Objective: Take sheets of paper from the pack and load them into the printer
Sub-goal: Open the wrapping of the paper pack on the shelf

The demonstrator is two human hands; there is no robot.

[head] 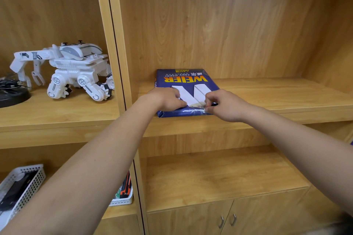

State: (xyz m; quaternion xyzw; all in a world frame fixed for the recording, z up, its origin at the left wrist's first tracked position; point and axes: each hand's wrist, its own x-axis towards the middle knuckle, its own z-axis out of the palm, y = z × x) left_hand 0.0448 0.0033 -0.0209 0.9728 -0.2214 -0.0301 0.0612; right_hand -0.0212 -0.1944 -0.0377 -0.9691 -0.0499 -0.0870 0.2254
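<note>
A blue pack of copy paper point(184, 79) with yellow lettering lies flat on the middle wooden shelf point(267, 93), its near end toward me. My left hand point(166, 99) rests on the pack's near left corner, fingers curled down over the wrapper. My right hand point(223, 104) pinches the torn wrapper flap at the pack's near right end, where a strip of white paper edge shows. No printer is in view.
A white toy robot point(72, 70) stands on the left shelf beside a dark round object point(11, 95). Below left are a white mesh basket point(23, 185) and a second white basket point(124, 196). Cabinet doors with metal handles point(227, 220) sit at the bottom.
</note>
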